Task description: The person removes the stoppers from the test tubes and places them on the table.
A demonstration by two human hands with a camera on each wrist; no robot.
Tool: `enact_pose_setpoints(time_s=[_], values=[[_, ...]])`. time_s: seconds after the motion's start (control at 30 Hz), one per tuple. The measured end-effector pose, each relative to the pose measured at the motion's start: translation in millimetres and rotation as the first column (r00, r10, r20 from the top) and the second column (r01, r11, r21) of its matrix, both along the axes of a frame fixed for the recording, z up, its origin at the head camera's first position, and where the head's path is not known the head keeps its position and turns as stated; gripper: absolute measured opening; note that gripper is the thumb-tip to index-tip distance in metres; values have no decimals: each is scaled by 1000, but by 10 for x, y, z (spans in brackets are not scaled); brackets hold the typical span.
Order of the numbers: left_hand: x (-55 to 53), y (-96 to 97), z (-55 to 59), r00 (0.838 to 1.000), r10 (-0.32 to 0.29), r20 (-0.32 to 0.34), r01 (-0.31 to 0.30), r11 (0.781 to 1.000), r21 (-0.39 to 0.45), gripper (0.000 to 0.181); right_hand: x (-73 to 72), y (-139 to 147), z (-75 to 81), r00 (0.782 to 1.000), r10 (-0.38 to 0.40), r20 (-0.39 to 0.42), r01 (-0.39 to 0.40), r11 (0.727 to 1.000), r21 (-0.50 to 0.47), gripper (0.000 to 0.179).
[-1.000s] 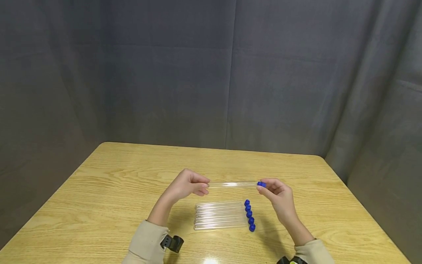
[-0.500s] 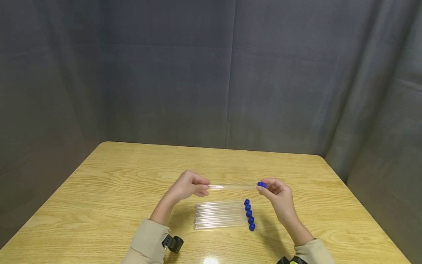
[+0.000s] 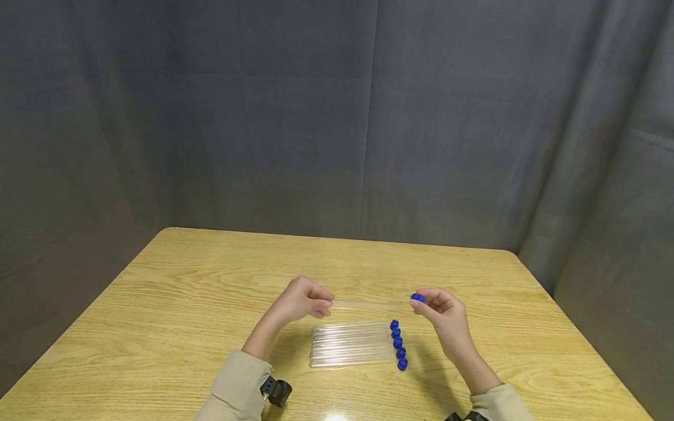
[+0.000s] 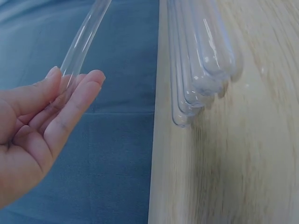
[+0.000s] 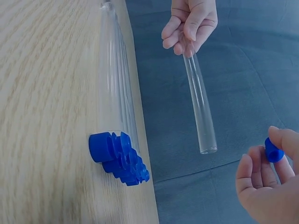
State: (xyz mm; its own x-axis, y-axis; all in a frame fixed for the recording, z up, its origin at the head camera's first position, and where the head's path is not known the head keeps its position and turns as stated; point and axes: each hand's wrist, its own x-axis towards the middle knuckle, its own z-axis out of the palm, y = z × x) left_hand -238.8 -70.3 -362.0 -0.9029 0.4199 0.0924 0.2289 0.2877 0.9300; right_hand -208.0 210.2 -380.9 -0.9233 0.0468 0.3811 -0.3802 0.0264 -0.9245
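Note:
My left hand [image 3: 301, 300] pinches the rounded end of a clear test tube [image 5: 202, 107] between thumb and fingers. The tube lies level above the table, its open mouth pointing toward my right hand [image 3: 443, 313]. Thumb and fingertips of that hand pinch a blue cap [image 5: 274, 150], which is off the tube; a gap shows between cap and mouth in the right wrist view. Below both hands, several capped test tubes [image 3: 351, 344] lie side by side on the table, their blue caps [image 3: 398, 345] in a row at the right.
The wooden table [image 3: 210, 263] reaches back to a grey curtain [image 3: 274, 128] that also hangs along both sides. A black wrist camera [image 3: 277, 392] sits on the left sleeve.
The blue cap has come away from the tube's mouth in my right hand. My left hand has dropped slightly with the tube.

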Motion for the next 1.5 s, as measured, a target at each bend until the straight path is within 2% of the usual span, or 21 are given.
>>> enact_pose_setpoints(time_s=[0.17, 0.27, 0.57, 0.9, 1.5], values=[[-8, 1, -29, 1000, 16, -6, -16, 1000, -24, 19, 19, -12, 20, 996, -31, 79, 30, 999, 13, 18], [-10, 2, -44, 1000, 24, -9, -24, 999, -40, 19, 19, -6, 12, 995, -39, 94, 37, 999, 21, 20], [-32, 19, -101, 998, 32, -50, -37, 994, -104, 19, 5, -1, -1, 996, -30, 83, 28, 999, 23, 18], [-55, 32, -143, 997, 58, -56, -65, 988, -143, 17, 19, -17, 4, 995, -40, 94, 39, 999, 8, 19], [-105, 34, -199, 996, 83, -21, -86, 979, -182, 16, 0, -10, -24, 994, -36, 104, 37, 999, -6, 16]])
